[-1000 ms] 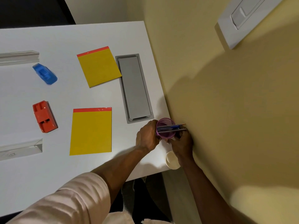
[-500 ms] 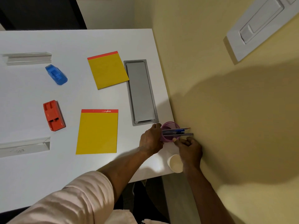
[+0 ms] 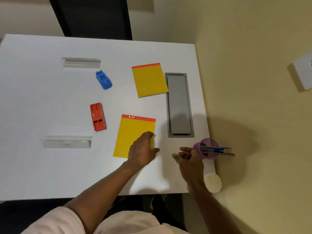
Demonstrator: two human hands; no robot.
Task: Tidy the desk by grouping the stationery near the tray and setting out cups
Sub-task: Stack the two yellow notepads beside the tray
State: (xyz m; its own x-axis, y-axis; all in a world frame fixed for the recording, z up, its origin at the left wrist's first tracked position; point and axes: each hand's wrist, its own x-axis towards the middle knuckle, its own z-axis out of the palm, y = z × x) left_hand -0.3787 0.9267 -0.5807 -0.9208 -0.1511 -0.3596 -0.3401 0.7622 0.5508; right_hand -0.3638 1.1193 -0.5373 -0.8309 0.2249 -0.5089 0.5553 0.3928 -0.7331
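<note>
Grips (image 3: 142,150) (image 3: 188,158) loose; two notepads (image 3: 149,80) (image 3: 133,132), two staplers (image 3: 103,80) (image 3: 98,117), two cups (image 3: 198,146) (image 3: 212,182).

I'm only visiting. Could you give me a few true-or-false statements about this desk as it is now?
1. The round purple cup holds pens. True.
2. The left hand lies over a corner of the nearer yellow notepad. True.
3. The orange stapler sits on that notepad. False: it lies on the white desk, left of the notepad and apart from it.
4. The right hand grips the white paper cup. False: it holds nothing, and that cup stands apart by the desk's near edge.
</note>
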